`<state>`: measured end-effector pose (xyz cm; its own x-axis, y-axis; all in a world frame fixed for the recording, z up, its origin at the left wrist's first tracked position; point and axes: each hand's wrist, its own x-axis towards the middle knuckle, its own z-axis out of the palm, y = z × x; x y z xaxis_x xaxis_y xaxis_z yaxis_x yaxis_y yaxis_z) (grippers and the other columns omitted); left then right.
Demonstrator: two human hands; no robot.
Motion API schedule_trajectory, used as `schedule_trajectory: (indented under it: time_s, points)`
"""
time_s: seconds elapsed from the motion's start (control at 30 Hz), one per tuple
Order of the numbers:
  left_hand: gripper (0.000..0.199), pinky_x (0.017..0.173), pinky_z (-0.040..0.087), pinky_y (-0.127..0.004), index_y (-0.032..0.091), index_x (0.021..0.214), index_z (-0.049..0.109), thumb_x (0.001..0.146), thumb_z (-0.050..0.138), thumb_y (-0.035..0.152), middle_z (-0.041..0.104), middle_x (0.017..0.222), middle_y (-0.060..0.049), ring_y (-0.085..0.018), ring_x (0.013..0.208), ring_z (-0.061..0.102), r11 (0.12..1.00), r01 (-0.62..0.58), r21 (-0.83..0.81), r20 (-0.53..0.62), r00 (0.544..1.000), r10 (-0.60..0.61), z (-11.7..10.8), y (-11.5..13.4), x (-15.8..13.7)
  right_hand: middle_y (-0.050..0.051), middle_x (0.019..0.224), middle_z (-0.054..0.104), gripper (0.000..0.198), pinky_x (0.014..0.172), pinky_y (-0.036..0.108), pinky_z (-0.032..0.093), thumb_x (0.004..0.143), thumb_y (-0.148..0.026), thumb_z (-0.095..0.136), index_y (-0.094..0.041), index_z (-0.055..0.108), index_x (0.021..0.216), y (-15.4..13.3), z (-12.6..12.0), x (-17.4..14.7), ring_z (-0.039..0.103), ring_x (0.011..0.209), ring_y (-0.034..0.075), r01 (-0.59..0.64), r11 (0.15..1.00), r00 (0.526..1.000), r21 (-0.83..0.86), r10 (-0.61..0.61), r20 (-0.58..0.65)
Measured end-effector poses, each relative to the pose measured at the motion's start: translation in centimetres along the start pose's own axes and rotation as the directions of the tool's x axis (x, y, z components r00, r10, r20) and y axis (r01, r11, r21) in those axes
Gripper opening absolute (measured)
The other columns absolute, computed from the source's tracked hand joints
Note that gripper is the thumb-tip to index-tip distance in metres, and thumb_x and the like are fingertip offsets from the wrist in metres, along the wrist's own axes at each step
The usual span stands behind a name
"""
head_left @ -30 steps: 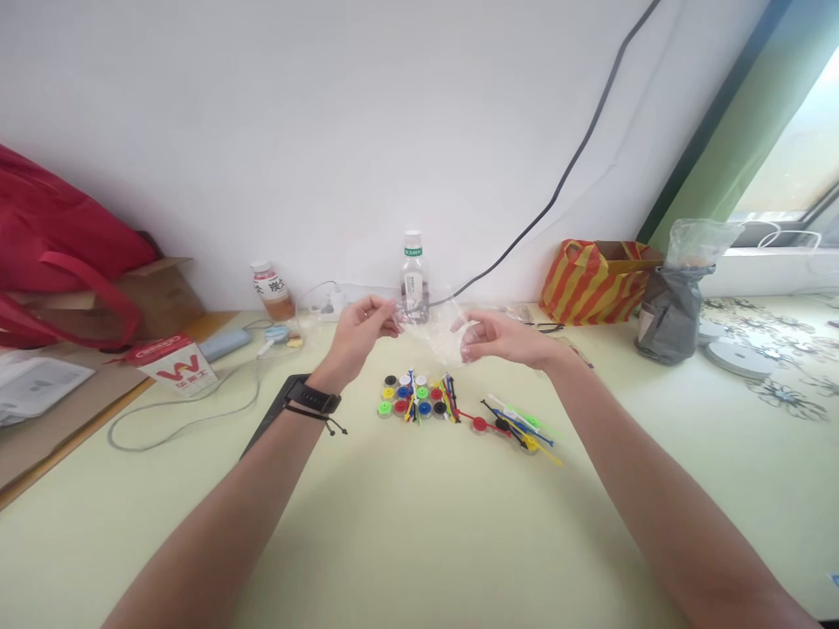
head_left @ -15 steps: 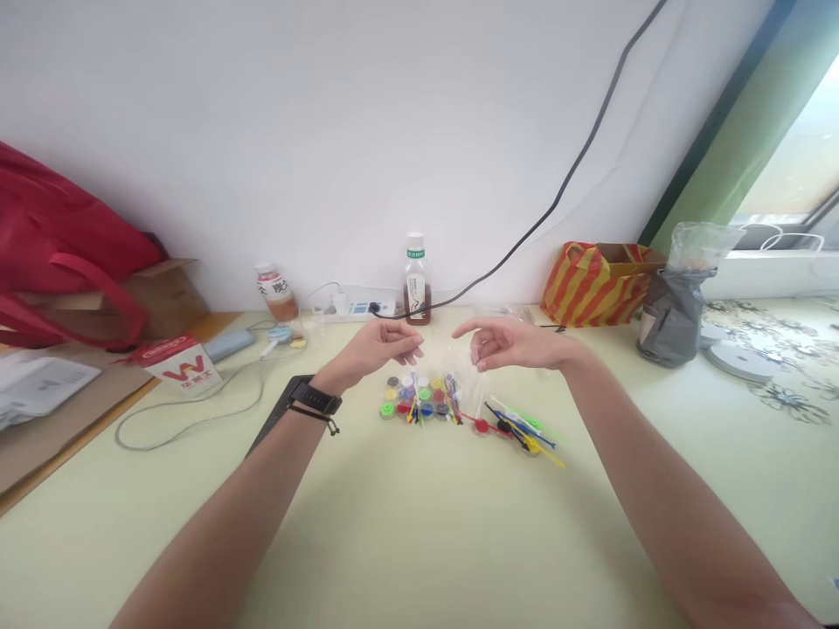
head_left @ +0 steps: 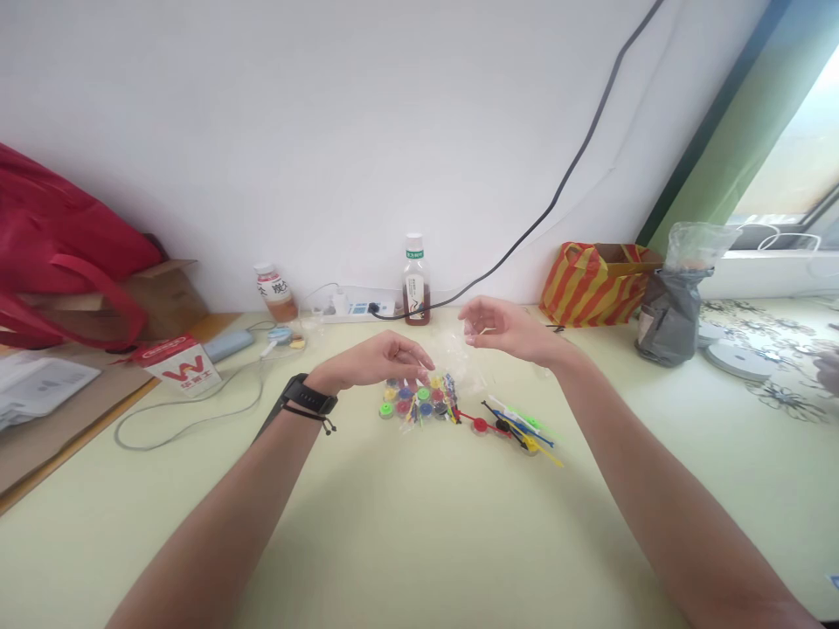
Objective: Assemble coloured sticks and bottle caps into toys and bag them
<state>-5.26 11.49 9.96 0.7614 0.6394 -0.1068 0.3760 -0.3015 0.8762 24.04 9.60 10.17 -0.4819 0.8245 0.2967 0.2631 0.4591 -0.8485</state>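
Got clear plastic down low over the middle of the worktop now, versus stretched between both hands in front of the bottle a second ago. Seeing it reach toward the coloured discs, hazing their colours, so reading it as at least partly over them; can't tell sheet from bag, or fix the outline. Have left hand dropped a bit toward the near edge, fingers bent, tips over the back row of discs, hiding part of it. Can't tell pinching the plastic from merely brushing it. Have right hand shifted slightly toward the far edge, beside and above the bulk of the plastic, fingers curled; can't confirm any grip there either. Reading this as less plastic held up, more lying low by the discs; judging it slack, hard to see, easy to drag across loose parts. Noting no visible shift in the coloured sticks right of the discs, apart from both hands. Finding bottle unmoved too, near the far edge beside the white power strip, with striped bag farther right along that edge.
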Motion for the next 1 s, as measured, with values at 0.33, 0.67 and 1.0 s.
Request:
schedule_trajectory:
  time_s: [0.33, 0.67, 1.0]
  points:
    - [0.041, 0.069, 0.062, -0.034, 0.02, 0.115, 0.075, 0.084, 0.079, 0.046, 0.079, 0.098, -0.013, -0.024, 0.079, 0.076, 0.991, -0.09, -0.1, -0.134, 0.988, 0.077, 0.3, 0.0, 0.2, 0.002, 0.08, 0.054, 0.017, 0.067, 0.032, 0.035, 0.084, -0.035, 0.072, -0.022, 0.063, 0.079, 0.2, 1.1, 1.0, 0.045, 0.071, 0.017, 0.011, 0.842, 0.959, -0.54, -0.162, -0.232]
    - [0.04, 0.079, 0.061, -0.035, 0.021, 0.116, 0.076, 0.085, 0.078, 0.046, 0.079, 0.101, -0.012, -0.025, 0.091, 0.076, 0.992, -0.111, -0.051, -0.054, 0.993, 0.108, 0.3, 0.3, 0.0, 0.0, 0.071, 0.057, 0.039, 0.059, 0.03, 0.034, 0.086, -0.06, 0.067, -0.021, 0.072, 0.086, -0.3, 1.3, 0.5, 0.044, 0.065, 0.015, -0.088, 0.966, 0.996, -0.245, 0.091, -0.001]
    - [0.043, 0.083, 0.063, -0.04, 0.021, 0.12, 0.073, 0.091, 0.07, 0.052, 0.078, 0.111, -0.014, -0.026, 0.092, 0.078, 0.994, -0.059, -0.095, -0.2, 0.979, 0.04, 0.3, -0.1, 0.4, 0.007, 0.101, 0.075, 0.027, 0.088, 0.037, 0.052, 0.092, -0.049, 0.068, -0.022, 0.062, 0.093, -0.7, 1.9, 0.6, 0.067, 0.096, 0.021, -0.134, 0.987, 0.988, 0.09, 0.14, -0.067]
